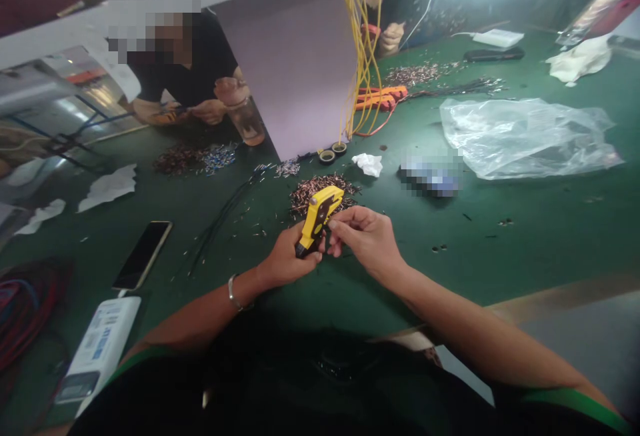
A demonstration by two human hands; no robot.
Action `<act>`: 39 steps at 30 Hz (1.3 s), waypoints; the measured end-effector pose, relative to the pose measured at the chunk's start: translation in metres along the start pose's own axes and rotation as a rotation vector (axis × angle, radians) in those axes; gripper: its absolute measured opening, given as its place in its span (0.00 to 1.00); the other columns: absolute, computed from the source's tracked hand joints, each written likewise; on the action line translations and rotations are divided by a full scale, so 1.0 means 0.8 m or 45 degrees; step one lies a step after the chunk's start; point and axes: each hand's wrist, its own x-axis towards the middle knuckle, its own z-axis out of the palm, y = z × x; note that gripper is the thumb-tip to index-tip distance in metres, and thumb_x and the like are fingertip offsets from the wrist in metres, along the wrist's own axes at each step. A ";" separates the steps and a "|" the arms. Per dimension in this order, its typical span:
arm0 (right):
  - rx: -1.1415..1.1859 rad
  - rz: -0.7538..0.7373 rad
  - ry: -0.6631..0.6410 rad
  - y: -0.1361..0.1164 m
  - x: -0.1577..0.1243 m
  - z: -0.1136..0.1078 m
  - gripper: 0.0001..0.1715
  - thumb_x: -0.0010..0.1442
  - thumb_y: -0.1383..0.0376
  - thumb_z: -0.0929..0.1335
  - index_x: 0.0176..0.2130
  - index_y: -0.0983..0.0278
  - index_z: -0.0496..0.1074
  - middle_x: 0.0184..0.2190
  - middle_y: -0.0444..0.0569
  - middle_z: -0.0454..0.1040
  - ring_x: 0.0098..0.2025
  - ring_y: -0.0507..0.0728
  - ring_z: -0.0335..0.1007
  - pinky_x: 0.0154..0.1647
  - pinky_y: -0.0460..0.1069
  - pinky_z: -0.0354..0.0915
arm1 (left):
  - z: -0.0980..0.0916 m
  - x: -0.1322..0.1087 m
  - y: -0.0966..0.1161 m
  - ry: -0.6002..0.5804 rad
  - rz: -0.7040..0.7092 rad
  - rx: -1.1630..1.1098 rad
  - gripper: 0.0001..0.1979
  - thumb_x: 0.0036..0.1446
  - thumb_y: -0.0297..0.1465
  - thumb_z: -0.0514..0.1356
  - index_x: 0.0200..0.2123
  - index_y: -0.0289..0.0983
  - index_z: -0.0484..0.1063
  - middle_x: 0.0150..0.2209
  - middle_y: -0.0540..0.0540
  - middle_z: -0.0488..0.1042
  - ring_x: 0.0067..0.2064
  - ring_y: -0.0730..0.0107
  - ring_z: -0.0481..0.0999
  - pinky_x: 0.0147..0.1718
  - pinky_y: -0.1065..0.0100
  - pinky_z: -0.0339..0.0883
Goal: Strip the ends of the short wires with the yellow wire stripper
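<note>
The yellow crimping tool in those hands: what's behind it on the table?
Behind the yellow crimping tool lies a heap of short wire pieces on the green mat. The part of the heap beneath the tool is hidden, as is whatever the left hand and right hand cover.

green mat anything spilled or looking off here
Yes, loose metal terminals lie strewn over the green mat, spreading out from the heap beneath the yellow hand tool instead of staying in the pile.
</note>
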 end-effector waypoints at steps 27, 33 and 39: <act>-0.019 -0.017 0.013 0.021 0.010 -0.005 0.10 0.52 0.60 0.71 0.28 0.64 0.70 0.18 0.41 0.72 0.16 0.50 0.69 0.19 0.47 0.66 | 0.011 0.001 0.002 0.174 -0.254 -0.033 0.08 0.46 0.31 0.62 0.29 0.36 0.65 0.16 0.57 0.66 0.14 0.79 0.65 0.15 0.75 0.61; -0.015 0.006 0.022 0.020 0.016 -0.009 0.09 0.50 0.61 0.72 0.27 0.64 0.70 0.17 0.41 0.72 0.16 0.50 0.68 0.19 0.47 0.66 | 0.008 0.008 -0.005 0.155 -0.253 -0.369 0.10 0.44 0.27 0.63 0.31 0.35 0.66 0.20 0.56 0.68 0.16 0.77 0.67 0.17 0.72 0.63; 0.030 0.001 0.045 0.019 0.024 -0.016 0.09 0.48 0.62 0.74 0.26 0.64 0.72 0.19 0.43 0.74 0.18 0.51 0.69 0.22 0.49 0.67 | 0.004 0.014 -0.020 0.103 -0.234 -0.698 0.16 0.42 0.24 0.64 0.37 0.34 0.67 0.27 0.52 0.72 0.23 0.72 0.72 0.24 0.66 0.68</act>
